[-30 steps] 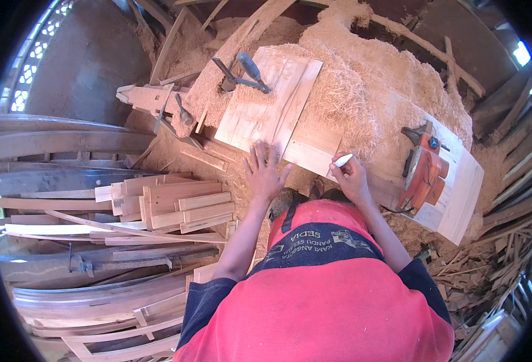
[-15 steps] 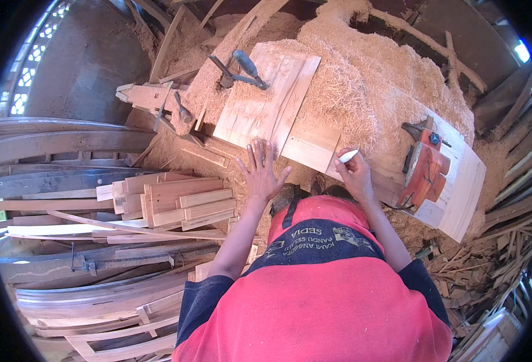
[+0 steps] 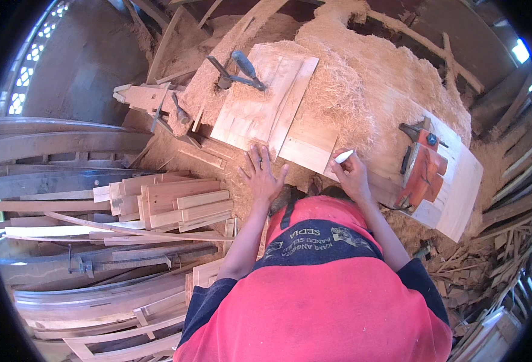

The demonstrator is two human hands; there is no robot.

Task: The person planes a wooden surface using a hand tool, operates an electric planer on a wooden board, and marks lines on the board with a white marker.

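Note:
Several pale wooden boards [image 3: 266, 108] lie side by side on a workbench covered in wood shavings. My left hand [image 3: 262, 175] rests flat, fingers spread, on the near edge of the boards. My right hand [image 3: 351, 175] holds a short white marking stick [image 3: 343, 156] beside the near corner of the right board [image 3: 308, 148]. A blue-grey clamp [image 3: 237, 69] lies on the far end of the boards. An orange power planer [image 3: 424, 169] sits on a wide plank [image 3: 459, 193] to the right of my right hand.
A big heap of wood shavings [image 3: 362, 78] covers the bench behind the boards. A stack of short cut wood pieces [image 3: 169, 202] sits to the left. Long curved planks [image 3: 67, 181] and offcuts fill the left side; scrap wood [image 3: 477, 271] lies at right.
The view has shifted slightly. Both hands stay on the near edge of the boards, and the right hand still holds the white stick.

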